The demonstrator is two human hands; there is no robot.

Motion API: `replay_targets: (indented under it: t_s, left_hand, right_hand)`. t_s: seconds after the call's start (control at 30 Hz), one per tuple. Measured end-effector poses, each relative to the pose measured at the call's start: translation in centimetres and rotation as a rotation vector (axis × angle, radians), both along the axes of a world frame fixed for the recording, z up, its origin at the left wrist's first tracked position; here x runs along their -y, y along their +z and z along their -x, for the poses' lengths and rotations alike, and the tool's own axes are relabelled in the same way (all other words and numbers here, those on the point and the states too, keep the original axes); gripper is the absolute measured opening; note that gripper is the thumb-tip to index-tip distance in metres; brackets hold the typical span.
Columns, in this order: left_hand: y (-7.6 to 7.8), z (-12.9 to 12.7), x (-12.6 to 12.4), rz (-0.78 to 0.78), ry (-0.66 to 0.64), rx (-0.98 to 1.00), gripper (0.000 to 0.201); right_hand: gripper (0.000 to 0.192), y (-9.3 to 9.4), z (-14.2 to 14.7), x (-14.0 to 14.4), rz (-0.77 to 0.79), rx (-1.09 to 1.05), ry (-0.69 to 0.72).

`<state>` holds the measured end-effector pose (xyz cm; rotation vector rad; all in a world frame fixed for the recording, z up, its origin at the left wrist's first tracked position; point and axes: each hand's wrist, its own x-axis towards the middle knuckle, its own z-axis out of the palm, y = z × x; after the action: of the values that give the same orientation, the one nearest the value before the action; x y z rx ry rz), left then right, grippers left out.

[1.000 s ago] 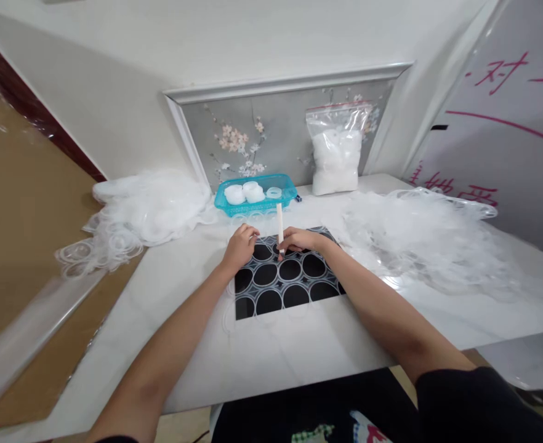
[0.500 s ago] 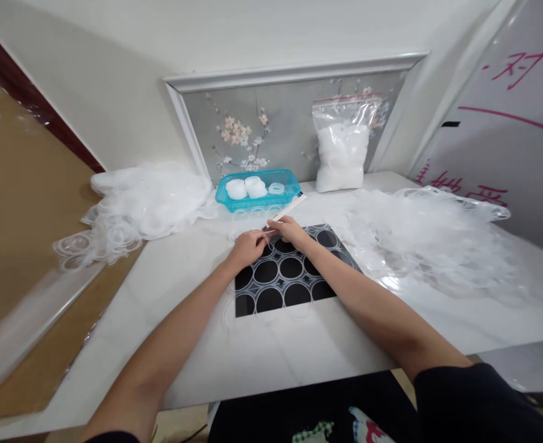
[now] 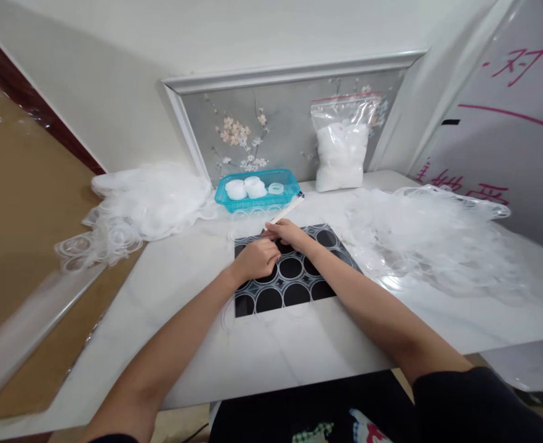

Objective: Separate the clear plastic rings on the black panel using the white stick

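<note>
My right hand (image 3: 290,234) is closed around a slim white stick-like tool (image 3: 286,211) with a dark far end; its near end is hidden in my fingers. My left hand (image 3: 257,259) rests just to the left and nearer me, fingers curled; whatever they pinch is too hidden to make out. Both hands are over a clear plastic sheet with rows of rings (image 3: 291,268). Under it lies a black board (image 3: 269,299), and the sheet's clear rings stick out past the board's front and back edges.
A blue tray (image 3: 225,202) with several white rings stands at the back. Right of it is a filled zip bag (image 3: 341,157). Heaps of clear plastic lie left (image 3: 156,200) and right (image 3: 419,237) on the white table (image 3: 308,341). A whiteboard (image 3: 506,141) stands at right.
My left hand has come slightly right and towards me, and its fingers have curled more. My right hand stays nearly in place, with the white tool tilted slightly differently.
</note>
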<state>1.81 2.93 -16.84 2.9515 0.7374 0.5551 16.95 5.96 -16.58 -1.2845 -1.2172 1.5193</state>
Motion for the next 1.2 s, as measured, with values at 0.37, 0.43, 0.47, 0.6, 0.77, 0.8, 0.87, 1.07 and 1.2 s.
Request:
replay_targets:
  t_s: [0.37,0.43,0.47,0.6,0.77,0.8,0.87,1.07,1.2]
  left_hand:
    - [5.5,0.2,2.8,-0.254,0.1,-0.313,0.024]
    - [6.1,0.2,2.8,-0.174,0.139,-0.345,0.029]
    - [6.2,0.1,2.8,-0.131,0.183,-0.372,0.033]
    - [5.6,-0.6,3.0,-0.097,0.506,-0.44,0.047]
    - [5.1,-0.9,3.2,-0.112,0.646,-0.417,0.038]
    - [5.1,-0.8,3.2,-0.103,0.668,-0.417,0.035]
    - [5.1,-0.6,3.2,-0.073,0.709,-0.421,0.028]
    - [4.8,-0.2,2.8,0.022,0.69,-0.421,0.024]
    - [4.8,0.0,2.6,0.088,0.609,-0.385,0.023]
  right_hand:
    - [0.018,0.0,0.0,-0.1,-0.047,0.042,-0.033]
    - [0.018,-0.2,-0.1,-0.2,-0.053,0.038,-0.029]
    - [0.018,-0.3,-0.1,-0.3,-0.053,0.033,-0.023]
    - [0.017,-0.5,-0.2,-0.4,-0.051,0.016,-0.007]
    - [0.015,-0.4,0.0,-0.3,-0.047,0.017,-0.015]
    - [0.016,-0.5,0.0,-0.3,-0.046,0.02,-0.019]
    - [0.017,-0.6,0.1,-0.3,-0.046,0.026,-0.024]
    - [0.018,-0.9,0.0,-0.5,-0.062,0.038,-0.018]
    - [0.017,-0.9,0.0,-0.5,-0.066,0.043,-0.011]
